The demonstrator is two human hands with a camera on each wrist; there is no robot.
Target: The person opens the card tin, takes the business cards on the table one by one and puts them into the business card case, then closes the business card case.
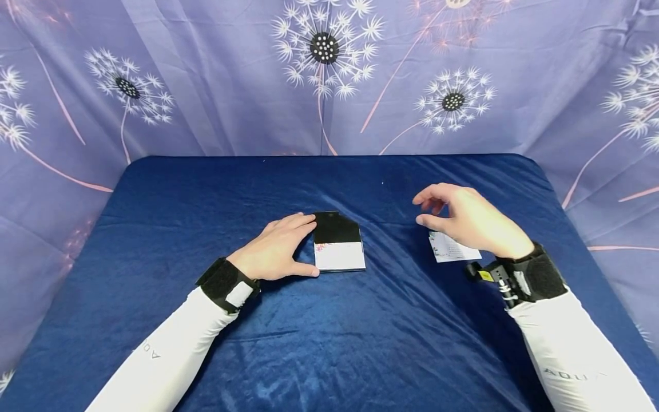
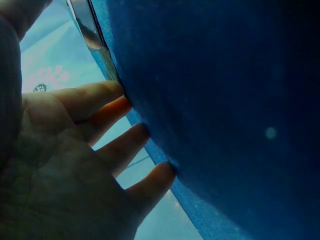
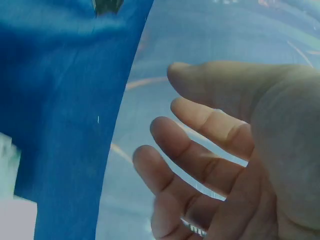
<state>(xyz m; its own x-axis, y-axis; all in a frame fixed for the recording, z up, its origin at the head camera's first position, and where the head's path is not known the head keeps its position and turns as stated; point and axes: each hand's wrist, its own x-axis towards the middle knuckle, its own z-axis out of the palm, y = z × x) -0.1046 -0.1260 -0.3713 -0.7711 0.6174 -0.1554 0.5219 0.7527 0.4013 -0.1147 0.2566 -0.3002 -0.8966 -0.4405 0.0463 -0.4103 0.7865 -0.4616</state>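
Note:
A small black case point(image 1: 337, 226) lies on the blue cloth, with a white card point(image 1: 340, 256) with a reddish print showing in its near half. My left hand point(image 1: 278, 246) rests at the case's left side, forefinger by its far corner and thumb by its near corner. In the left wrist view the fingers point(image 2: 135, 137) are spread and touch the cloth, close to the case's edge point(image 2: 86, 25). My right hand point(image 1: 471, 220) hovers with loosely bent fingers and nothing between them. Partly behind it lie white cards point(image 1: 450, 249) with a green leafy print.
Dark blue velvety cloth point(image 1: 329, 343) covers the table, with slight wrinkles. A purple curtain point(image 1: 221, 74) with dandelion prints hangs behind and at both sides. Black straps with small cameras point(image 1: 501, 274) sit on the wrists.

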